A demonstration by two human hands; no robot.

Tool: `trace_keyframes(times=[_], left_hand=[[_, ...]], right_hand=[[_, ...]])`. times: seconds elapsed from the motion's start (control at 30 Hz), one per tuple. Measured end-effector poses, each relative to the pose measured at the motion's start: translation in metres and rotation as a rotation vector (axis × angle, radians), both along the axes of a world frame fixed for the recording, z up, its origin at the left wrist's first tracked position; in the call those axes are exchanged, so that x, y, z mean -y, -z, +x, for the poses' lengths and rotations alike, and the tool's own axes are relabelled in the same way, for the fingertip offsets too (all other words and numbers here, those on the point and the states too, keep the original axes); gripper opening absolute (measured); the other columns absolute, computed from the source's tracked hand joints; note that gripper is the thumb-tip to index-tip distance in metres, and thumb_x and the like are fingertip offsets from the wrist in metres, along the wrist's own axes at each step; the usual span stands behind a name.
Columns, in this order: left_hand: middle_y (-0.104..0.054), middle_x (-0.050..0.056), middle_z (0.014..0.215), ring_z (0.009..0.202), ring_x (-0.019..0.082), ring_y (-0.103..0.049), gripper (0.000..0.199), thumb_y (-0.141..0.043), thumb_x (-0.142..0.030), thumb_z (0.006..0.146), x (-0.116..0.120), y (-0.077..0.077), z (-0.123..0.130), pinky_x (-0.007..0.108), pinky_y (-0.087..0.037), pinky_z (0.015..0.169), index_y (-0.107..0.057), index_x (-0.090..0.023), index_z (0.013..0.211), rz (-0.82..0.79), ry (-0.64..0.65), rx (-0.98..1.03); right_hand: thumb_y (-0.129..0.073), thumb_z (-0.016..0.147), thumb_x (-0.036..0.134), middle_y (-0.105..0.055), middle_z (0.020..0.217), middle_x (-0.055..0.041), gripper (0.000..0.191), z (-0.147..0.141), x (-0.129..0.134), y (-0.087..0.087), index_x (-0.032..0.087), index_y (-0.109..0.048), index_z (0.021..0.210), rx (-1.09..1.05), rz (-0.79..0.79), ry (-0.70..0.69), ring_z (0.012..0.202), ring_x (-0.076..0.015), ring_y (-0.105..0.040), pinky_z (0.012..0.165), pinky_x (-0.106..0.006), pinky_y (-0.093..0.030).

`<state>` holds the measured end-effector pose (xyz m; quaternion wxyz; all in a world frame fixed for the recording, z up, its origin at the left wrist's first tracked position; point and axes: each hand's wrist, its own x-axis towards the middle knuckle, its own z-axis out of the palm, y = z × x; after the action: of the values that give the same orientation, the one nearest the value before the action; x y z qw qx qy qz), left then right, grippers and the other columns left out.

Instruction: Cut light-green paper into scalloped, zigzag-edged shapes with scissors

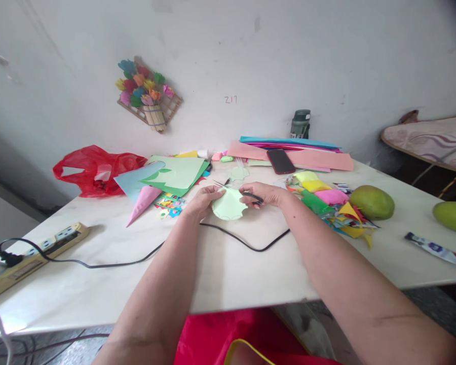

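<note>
My left hand (205, 199) pinches the left edge of a pale green paper piece (228, 207), roundish with a scalloped outline. Fingers of my right hand (264, 194) are wrapped round the black handles of a pair of scissors (254, 196). The scissor blades point left at the upper edge of the paper, with the tips near my left thumb. Just beyond lies another pale green paper cutout (238, 173). Left of my hands are green paper sheets (178, 172), a pink paper cone (143, 203) and small colourful cutouts (169, 204).
A black cable (247, 247) crosses the table below my hands from a power strip (53, 248). A red plastic bag (95, 167) lies left. To the right are a phone (280, 161), stacked coloured paper (319, 157), colourful packets (314, 188), a green mango (372, 202) and a tube (436, 249).
</note>
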<state>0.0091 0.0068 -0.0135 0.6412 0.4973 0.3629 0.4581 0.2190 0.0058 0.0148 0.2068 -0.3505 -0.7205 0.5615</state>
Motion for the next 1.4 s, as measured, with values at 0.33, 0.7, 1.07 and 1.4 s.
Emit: trace_keyframes(times=[0.33,0.7,1.07,1.4], left_hand=[[-0.061,0.002,0.058,0.052,0.013,-0.057,0.023,-0.075,-0.025,0.057,0.001,-0.001,0.001,0.024,-0.044,0.051,-0.059,-0.011,0.067,-0.004,0.005,0.006],[-0.06,0.001,0.057,0.05,0.012,-0.056,0.023,-0.075,-0.025,0.057,0.001,-0.001,0.001,0.024,-0.044,0.051,-0.058,-0.012,0.066,-0.01,0.004,0.017],[-0.063,0.003,0.061,0.056,0.014,-0.059,0.022,-0.075,-0.021,0.056,0.001,-0.002,0.001,0.026,-0.046,0.056,-0.061,-0.011,0.069,-0.046,0.024,0.021],[-0.063,0.003,0.06,0.054,0.015,-0.059,0.022,-0.076,-0.024,0.055,-0.001,-0.001,-0.003,0.026,-0.047,0.052,-0.061,-0.012,0.067,-0.011,-0.013,-0.021]], right_hand=[[-0.058,0.07,0.017,-0.042,0.044,0.0073,0.009,-0.002,0.005,-0.005,0.015,-0.05,0.071,0.026,0.006,0.015,0.034,-0.0033,-0.035,0.033,-0.015,-0.023],[-0.064,0.069,0.024,-0.043,0.049,0.0062,0.015,-0.001,-0.005,0.004,0.015,-0.055,0.076,0.006,0.015,0.049,0.037,-0.0036,-0.037,0.032,-0.015,-0.026],[-0.068,0.067,0.022,-0.043,0.043,0.0069,0.019,-0.002,0.002,-0.002,0.014,-0.056,0.08,0.027,-0.012,0.085,0.036,-0.0035,-0.036,0.033,-0.015,-0.026],[-0.064,0.068,0.02,-0.044,0.044,0.0062,0.014,0.001,-0.006,0.005,0.014,-0.052,0.071,-0.01,0.009,0.075,0.034,-0.0034,-0.035,0.031,-0.015,-0.024]])
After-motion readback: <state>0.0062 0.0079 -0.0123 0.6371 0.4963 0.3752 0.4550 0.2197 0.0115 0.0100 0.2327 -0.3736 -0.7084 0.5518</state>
